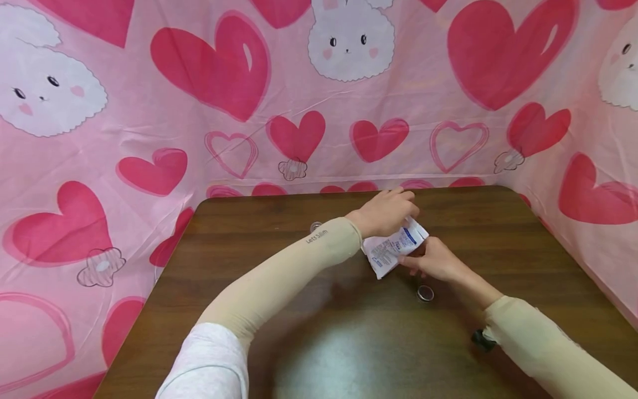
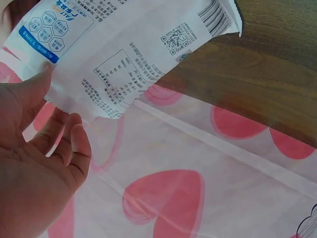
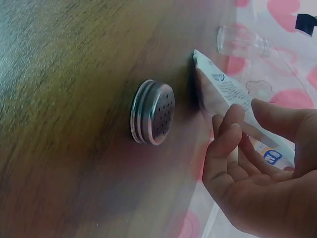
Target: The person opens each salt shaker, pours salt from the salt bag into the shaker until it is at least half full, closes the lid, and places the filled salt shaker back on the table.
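Over the far half of the table, a white bag is leaning at a slant between two hands, and its blue and grey print is facing the head camera. The left hand is clamping the bag at its upper edge; the thumb is lying on the print and the other fingers are curling beside the edge. The right hand is pinching the bag at its right side, lower than the left hand. Whether the bag is touching the table, I cannot tell. Just beside the right hand, toward the person, a metal lid is resting on the table, and its small holes are facing up. Beyond the bag, in the right wrist view, a clear jar is standing; in the head view the left sleeve is hiding most of it. The right sleeve, also beige, is covering the other forearm. Around the table, a pink cloth is hanging, showing red hearts and white rabbit faces.
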The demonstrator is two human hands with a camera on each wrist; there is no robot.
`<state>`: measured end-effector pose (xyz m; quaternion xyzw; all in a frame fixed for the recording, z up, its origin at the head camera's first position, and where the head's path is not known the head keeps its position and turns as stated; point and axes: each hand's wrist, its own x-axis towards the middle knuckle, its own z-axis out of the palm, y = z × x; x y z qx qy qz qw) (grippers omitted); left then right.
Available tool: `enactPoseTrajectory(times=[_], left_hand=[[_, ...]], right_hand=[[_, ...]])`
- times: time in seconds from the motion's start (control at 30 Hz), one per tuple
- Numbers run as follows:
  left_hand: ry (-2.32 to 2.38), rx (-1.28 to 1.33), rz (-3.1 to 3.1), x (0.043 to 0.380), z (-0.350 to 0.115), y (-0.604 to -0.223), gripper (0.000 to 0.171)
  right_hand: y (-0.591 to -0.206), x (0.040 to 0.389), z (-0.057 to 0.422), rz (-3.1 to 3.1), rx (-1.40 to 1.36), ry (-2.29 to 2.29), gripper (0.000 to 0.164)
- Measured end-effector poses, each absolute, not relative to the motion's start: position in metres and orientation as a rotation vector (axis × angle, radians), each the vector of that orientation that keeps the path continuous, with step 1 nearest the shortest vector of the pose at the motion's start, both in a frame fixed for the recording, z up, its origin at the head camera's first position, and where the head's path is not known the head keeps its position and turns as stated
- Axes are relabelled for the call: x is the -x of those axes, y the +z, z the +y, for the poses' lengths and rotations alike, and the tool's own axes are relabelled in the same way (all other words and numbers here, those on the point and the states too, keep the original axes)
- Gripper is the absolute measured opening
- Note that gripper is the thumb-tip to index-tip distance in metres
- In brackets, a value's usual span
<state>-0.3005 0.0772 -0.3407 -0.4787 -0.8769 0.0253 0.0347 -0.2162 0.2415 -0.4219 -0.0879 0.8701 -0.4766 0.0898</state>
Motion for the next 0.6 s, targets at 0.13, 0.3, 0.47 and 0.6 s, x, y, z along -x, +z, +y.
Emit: enactPoseTrajectory(times=[0.13, 0.3, 0.47, 0.6], left_hand=[[0.048, 1.475, -2.686, 0.302, 0.074, -0.34, 0.026], [0.025, 1.485, -2.672, 0.304, 0.072, -0.339, 0.022], [-0.003, 1.498, -2.656, 0.307, 0.069, -0.337, 0.02], [-0.048, 1.495, -2.664, 0.309, 0.066, -0.336, 0.018]], right_hand=[[-0.426, 0.217, 0.237, 2.546, 0.24, -1.42, 0.029], [-0.431, 0.218, 0.233, 2.508, 0.238, -1.427, 0.027], [-0.433, 0.219, 0.232, 2.508, 0.23, -1.407, 0.026], [-0.434, 0.22, 0.231, 2.516, 0.22, -1.383, 0.026]])
